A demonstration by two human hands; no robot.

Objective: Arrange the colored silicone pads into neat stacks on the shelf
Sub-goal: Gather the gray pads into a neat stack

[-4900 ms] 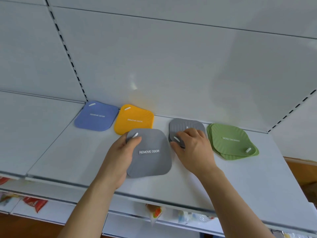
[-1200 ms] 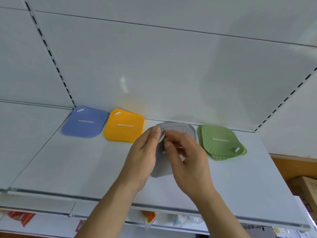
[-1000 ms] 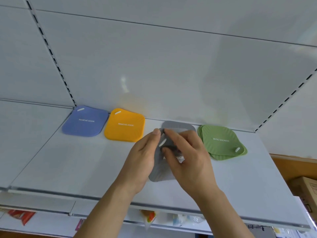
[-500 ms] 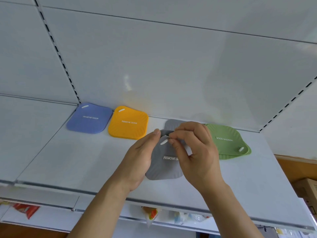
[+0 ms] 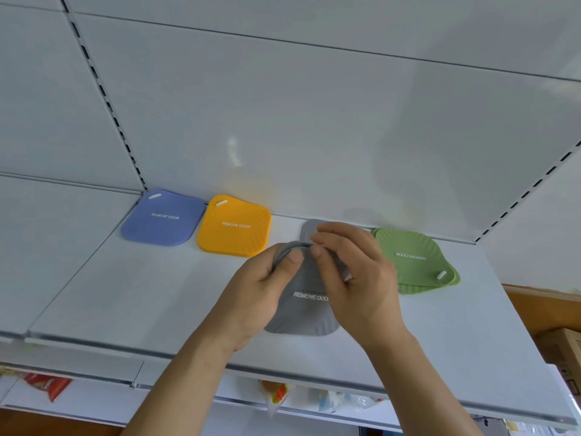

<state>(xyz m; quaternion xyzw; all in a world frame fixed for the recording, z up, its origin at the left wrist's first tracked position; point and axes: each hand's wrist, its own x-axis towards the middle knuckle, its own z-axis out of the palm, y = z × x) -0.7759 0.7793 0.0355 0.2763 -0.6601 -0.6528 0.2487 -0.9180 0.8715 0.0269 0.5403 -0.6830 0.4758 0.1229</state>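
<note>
A grey silicone pad (image 5: 303, 313) printed REMOVE ODOR is held above the white shelf (image 5: 132, 297). My left hand (image 5: 254, 294) grips its upper left edge, thumb on top. My right hand (image 5: 355, 278) pinches its top edge, and I cannot tell how many layers that pinch holds. Behind the hands, part of another grey pad (image 5: 309, 229) lies flat by the back wall. A blue pad (image 5: 163, 218) and a yellow pad (image 5: 234, 226) lie side by side at the back left. A slightly fanned green stack (image 5: 415, 259) lies to the right.
The shelf's back wall (image 5: 314, 121) rises right behind the pads. A lower shelf (image 5: 78, 391) under the front edge holds packaged goods, including a red packet (image 5: 47, 383). A cardboard box (image 5: 562, 347) stands at the far right.
Both hands have stayed on the grey pad, which has been lifted and turned near the middle. The pad's top edge now curls up between my fingers. The other pads have not moved.
</note>
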